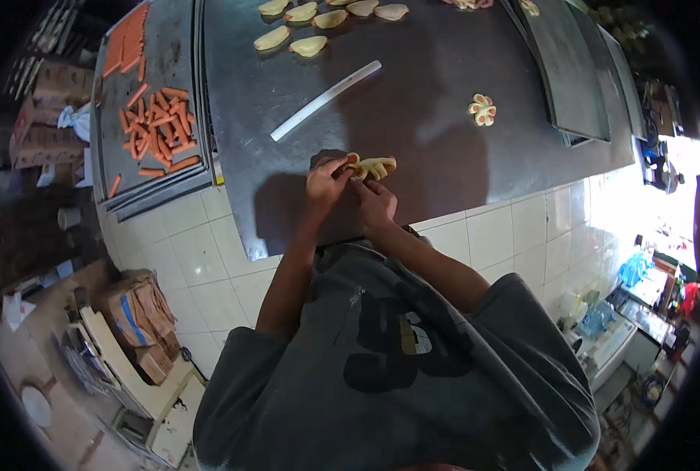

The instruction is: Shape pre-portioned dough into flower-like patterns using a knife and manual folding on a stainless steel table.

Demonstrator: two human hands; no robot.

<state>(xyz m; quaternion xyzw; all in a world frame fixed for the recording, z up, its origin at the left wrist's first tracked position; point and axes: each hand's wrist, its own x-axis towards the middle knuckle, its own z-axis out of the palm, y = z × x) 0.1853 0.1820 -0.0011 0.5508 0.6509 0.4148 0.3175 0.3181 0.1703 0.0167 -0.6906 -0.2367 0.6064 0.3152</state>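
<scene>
Close to the table's front edge, my left hand point(327, 184) pinches one end of a cut piece of dough-wrapped sausage point(377, 169). My right hand point(377, 203) has its fingers closed on the lower side of the same piece. Pale dough segments with orange-pink sausage ends fan out from between the fingers, which cover part of it. Beyond my hands, a long whitish strip point(326, 100) lies slantwise on the dark table point(436, 74). To the right sits a flower-shaped dough piece point(483, 110) with sausage slices as petals.
Several oval dough-wrapped sausages point(308, 46) lie at the far side. On the left, a metal tray point(158, 72) holds a loose pile of sausages point(160, 125) and a neat row. Stacked metal trays point(574, 78) stand at the right. Cardboard point(138, 314) lies behind at left.
</scene>
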